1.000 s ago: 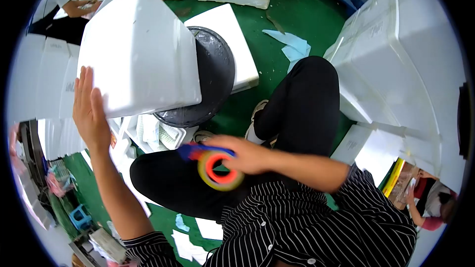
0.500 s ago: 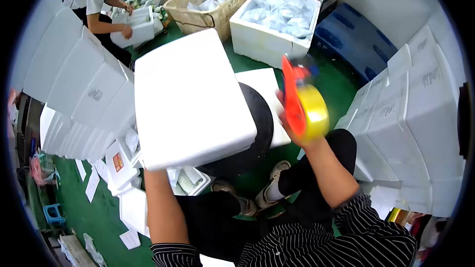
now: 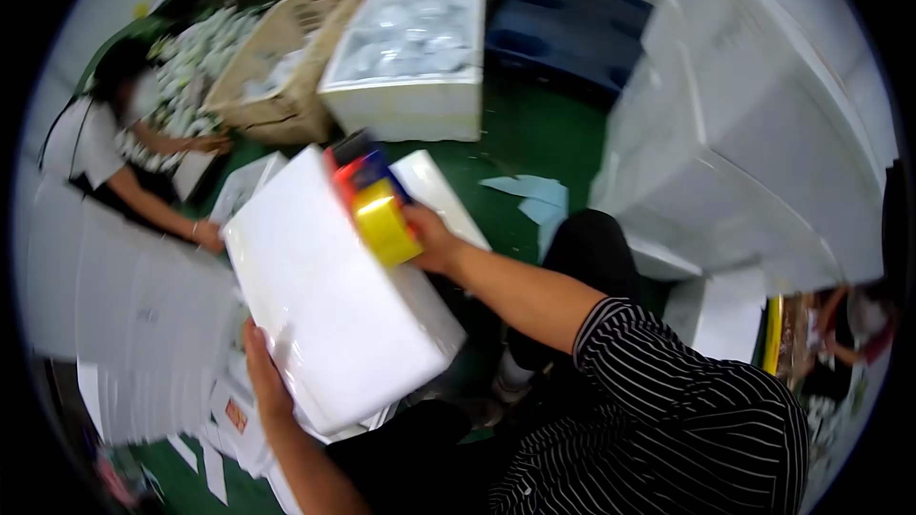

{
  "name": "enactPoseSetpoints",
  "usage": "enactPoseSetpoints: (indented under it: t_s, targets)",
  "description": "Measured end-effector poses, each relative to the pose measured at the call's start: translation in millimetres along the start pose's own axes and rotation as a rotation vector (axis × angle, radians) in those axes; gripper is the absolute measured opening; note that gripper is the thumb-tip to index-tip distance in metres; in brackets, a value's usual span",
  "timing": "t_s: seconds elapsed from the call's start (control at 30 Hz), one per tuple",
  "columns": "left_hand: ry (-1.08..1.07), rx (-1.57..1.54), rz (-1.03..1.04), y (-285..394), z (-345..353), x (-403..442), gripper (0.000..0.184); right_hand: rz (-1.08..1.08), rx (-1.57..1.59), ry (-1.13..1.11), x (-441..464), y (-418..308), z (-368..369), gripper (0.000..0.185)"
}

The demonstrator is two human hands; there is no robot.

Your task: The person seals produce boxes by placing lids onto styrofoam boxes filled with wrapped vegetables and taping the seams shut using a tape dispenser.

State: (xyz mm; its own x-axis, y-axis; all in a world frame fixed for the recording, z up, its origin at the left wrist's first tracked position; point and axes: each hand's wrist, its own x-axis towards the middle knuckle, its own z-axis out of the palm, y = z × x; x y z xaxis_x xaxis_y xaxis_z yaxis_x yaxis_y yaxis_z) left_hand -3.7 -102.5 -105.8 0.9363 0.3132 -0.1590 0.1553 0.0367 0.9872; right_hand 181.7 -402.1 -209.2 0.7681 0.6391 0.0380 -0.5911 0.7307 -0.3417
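A white foam box (image 3: 320, 300) lies tilted in front of me. My left hand (image 3: 264, 372) rests against its lower left side, fingers extended along the foam. My right hand (image 3: 434, 240) is closed around a tape dispenser (image 3: 367, 193) with a red and blue body and a roll of yellow tape. The dispenser is at the box's upper right edge; whether it touches the foam is blurred. Behind the box, part of another white foam piece (image 3: 434, 193) shows.
White foam boxes are stacked at right (image 3: 706, 153) and left (image 3: 143, 305). A filled foam box (image 3: 410, 110) and a beige crate (image 3: 267, 114) stand ahead, beside a blue pallet (image 3: 572, 24). One co-worker (image 3: 91, 148) is at left, another person (image 3: 863, 324) at far right.
The dispenser in my right hand has moved left, from beside the box to its upper right edge. The box has turned and tilted, and my left hand now shows at its side. The view has shifted.
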Motion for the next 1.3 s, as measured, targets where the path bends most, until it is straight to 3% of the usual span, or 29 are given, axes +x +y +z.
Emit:
enactPoseSetpoints:
  t_s: [0.03,0.1,0.13,0.2,0.27,0.33,0.4,0.47,0.5,0.6,0.67,0.73,0.83,0.9,0.93,1.0,1.03,1.1,1.13,1.2,1.27,1.3]
  targets:
    - [-0.028,0.345,-0.04,26.7,24.3,-4.5,0.063,-0.131,0.014,0.142,-18.5,-7.3,-2.0,0.043]
    - [0.02,0.813,0.308,64.8,46.3,3.0,0.065,-0.314,0.103,0.459,-54.1,-23.3,18.1,0.056]
    - [0.054,1.053,0.493,85.5,55.3,8.5,0.069,-0.359,0.006,0.45,-71.9,-38.7,-2.6,0.059]
    - [-0.201,1.362,0.776,123.8,99.4,20.4,0.067,-0.411,-0.176,0.628,-103.7,-71.3,4.4,0.067]
    - [-0.734,1.512,0.963,131.6,156.6,44.0,0.062,-0.44,-0.428,0.633,-96.8,-85.7,-15.2,0.065]
    - [-1.011,1.442,0.939,123.4,173.5,60.4,0.068,-0.356,-0.721,0.677,-85.4,-96.0,-11.7,0.06]
    - [-0.984,1.474,0.963,116.0,165.1,70.1,0.074,-0.087,-0.974,0.612,-64.4,-98.1,-11.1,0.061]
    - [-0.965,1.463,0.956,111.8,163.8,69.5,0.074,0.02,-1.344,0.434,-62.9,-91.2,9.4,0.068]
    - [-0.947,1.492,0.998,109.5,163.0,68.8,0.075,0.16,-1.231,0.371,-72.4,-99.0,13.4,0.071]
    - [-1.029,1.669,1.121,127.9,178.1,68.1,0.082,0.252,-1.198,0.11,-129.6,-94.6,-9.4,0.071]
    - [-0.923,1.663,1.174,130.5,184.7,74.3,0.084,0.29,-1.302,-0.069,-197.5,-68.9,-10.6,0.074]
    - [-0.792,1.696,1.141,132.5,186.2,80.2,0.079,0.267,-1.19,0.06,-271.0,-61.2,15.9,0.074]
    - [-0.405,1.747,0.995,119.8,181.1,95.2,0.059,0.169,-1.151,0.358,-337.1,-40.4,40.0,0.075]
    - [-0.161,1.868,0.662,126.1,179.0,102.5,0.053,0.225,-0.968,0.473,-361.0,-22.6,58.5,0.075]
    - [-0.047,1.908,0.476,130.5,172.1,104.4,0.064,0.323,-0.842,0.527,-370.9,-13.9,63.6,0.076]
    - [0.112,1.985,0.036,134.2,140.1,111.1,0.082,0.25,-0.887,0.502,-382.1,5.6,72.9,0.077]
    - [0.222,1.95,-0.057,122.4,106.5,117.9,0.077,0.25,-0.843,0.488,-382.2,6.5,82.3,0.077]
    - [0.176,1.684,-0.453,132.7,87.6,70.1,0.069,0.237,-0.99,0.378,-389.0,18.3,82.1,0.078]
    - [0.293,1.86,-0.254,114.3,67.4,44.5,0.057,0.219,-1.14,0.266,-392.2,26.1,80.2,0.078]
    - [0.331,2.06,0.112,96.1,71.5,-22.3,0.051,0.24,-1.125,0.226,-388.0,43.1,76.3,0.077]
    - [0.238,1.771,0.79,42.2,35.9,-39.8,0.051,0.316,-1.095,0.15,-352.2,45.1,73.8,0.077]
    - [0.178,1.537,0.575,39.3,52.4,-51.5,0.052,0.288,-1.111,0.128,-323.3,51.1,64.8,0.076]
